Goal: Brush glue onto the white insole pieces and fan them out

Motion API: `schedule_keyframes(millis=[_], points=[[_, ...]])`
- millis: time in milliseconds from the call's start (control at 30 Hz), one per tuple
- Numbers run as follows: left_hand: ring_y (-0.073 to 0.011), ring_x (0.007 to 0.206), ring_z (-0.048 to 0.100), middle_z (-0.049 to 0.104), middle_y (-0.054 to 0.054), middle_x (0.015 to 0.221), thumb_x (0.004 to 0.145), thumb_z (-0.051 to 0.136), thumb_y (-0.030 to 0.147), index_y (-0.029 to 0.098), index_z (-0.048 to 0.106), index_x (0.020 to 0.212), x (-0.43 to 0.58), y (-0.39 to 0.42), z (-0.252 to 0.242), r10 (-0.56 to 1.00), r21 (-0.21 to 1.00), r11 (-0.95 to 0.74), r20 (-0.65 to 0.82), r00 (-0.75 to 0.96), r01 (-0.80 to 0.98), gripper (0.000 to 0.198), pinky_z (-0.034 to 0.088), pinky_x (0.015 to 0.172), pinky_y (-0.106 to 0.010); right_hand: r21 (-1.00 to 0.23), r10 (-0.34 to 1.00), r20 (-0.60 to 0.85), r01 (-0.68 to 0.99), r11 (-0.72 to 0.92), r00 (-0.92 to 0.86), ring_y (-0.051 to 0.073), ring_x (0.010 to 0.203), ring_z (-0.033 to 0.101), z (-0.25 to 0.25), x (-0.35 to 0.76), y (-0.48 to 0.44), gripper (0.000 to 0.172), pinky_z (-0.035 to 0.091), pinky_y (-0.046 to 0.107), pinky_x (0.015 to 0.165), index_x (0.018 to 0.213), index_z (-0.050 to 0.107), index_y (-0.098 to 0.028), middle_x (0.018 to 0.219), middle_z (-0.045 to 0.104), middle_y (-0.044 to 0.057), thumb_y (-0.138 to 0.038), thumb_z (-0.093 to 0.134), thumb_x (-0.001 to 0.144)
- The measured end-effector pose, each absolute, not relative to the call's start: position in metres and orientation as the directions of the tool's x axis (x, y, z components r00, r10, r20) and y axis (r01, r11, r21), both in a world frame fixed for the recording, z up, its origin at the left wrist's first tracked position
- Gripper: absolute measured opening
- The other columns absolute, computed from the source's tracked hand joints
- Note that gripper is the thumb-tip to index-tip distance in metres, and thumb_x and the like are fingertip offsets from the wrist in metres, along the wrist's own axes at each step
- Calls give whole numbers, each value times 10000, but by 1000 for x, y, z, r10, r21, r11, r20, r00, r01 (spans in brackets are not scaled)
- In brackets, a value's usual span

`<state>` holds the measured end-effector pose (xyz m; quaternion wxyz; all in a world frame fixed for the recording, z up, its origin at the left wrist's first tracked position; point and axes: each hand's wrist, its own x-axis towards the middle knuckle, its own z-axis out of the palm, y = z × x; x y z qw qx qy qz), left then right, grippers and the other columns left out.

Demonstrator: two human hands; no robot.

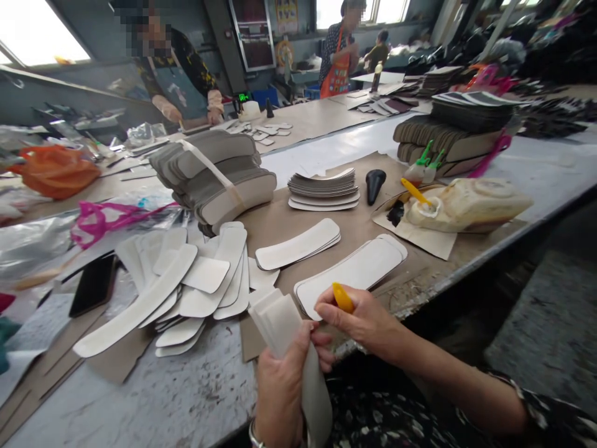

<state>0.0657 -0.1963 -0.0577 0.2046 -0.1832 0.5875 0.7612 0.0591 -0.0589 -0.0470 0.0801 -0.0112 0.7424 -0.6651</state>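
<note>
My left hand (280, 386) is closed around a stack of long white cut strips (280, 320), held upright at the table's near edge. My right hand (361, 323) grips a yellow-handled brush (342, 297), its handle sticking up between the fingers; the bristle end is hidden. Just beyond the right hand lie a few flat white pieces (354, 270) on brown paper. More white pieces (298, 246) lie behind, and a loose fan of them (186, 286) spreads to the left.
A glue jug (471, 202) with a yellow brush (415, 193) lies at right. Bundled grey pieces (219, 174), a small stack (324, 186), a black phone (93, 283) and pink cord (100, 218) are on the table. Two people stand at the far side.
</note>
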Motion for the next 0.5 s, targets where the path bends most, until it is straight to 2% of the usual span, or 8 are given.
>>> schedule_keyframes(millis=[100, 167, 333, 500], points=[[-147, 418, 544, 628, -87, 501, 617, 684, 414, 72, 636, 648, 70, -192, -62, 169, 826, -202, -501, -849, -527, 347, 435, 431, -231, -933, -268, -251, 306, -191, -930, 87, 350, 448, -51, 60, -68, 279, 402, 221, 363, 740, 426, -192, 443, 423, -94, -431, 570, 734], [-154, 434, 560, 636, -95, 511, 632, 673, 413, 76, 637, 622, 72, -191, -66, 191, 828, -182, -499, -845, -530, 339, 444, 444, -230, -904, -250, -270, 334, -267, -930, 73, 307, 411, -53, 62, -69, 285, 377, 204, 318, 706, 405, -193, 413, 404, -108, -407, 592, 719], [-158, 439, 566, 634, -88, 506, 637, 658, 432, 95, 633, 581, 72, -190, -67, 212, 850, -154, -469, -857, -503, 343, 460, 460, -237, -920, -229, -235, 293, -262, -945, 75, 325, 451, -57, 64, -66, 247, 385, 190, 329, 730, 414, -187, 432, 455, -93, -382, 564, 750], [-173, 374, 538, 592, -100, 426, 548, 673, 541, 94, 630, 499, 71, -182, -64, 119, 866, -117, -473, -873, -485, 452, 457, 416, -268, -910, -230, -318, 364, -197, -920, 76, 284, 398, -62, 64, -70, 308, 348, 185, 298, 695, 386, -202, 364, 398, -107, -451, 566, 721]])
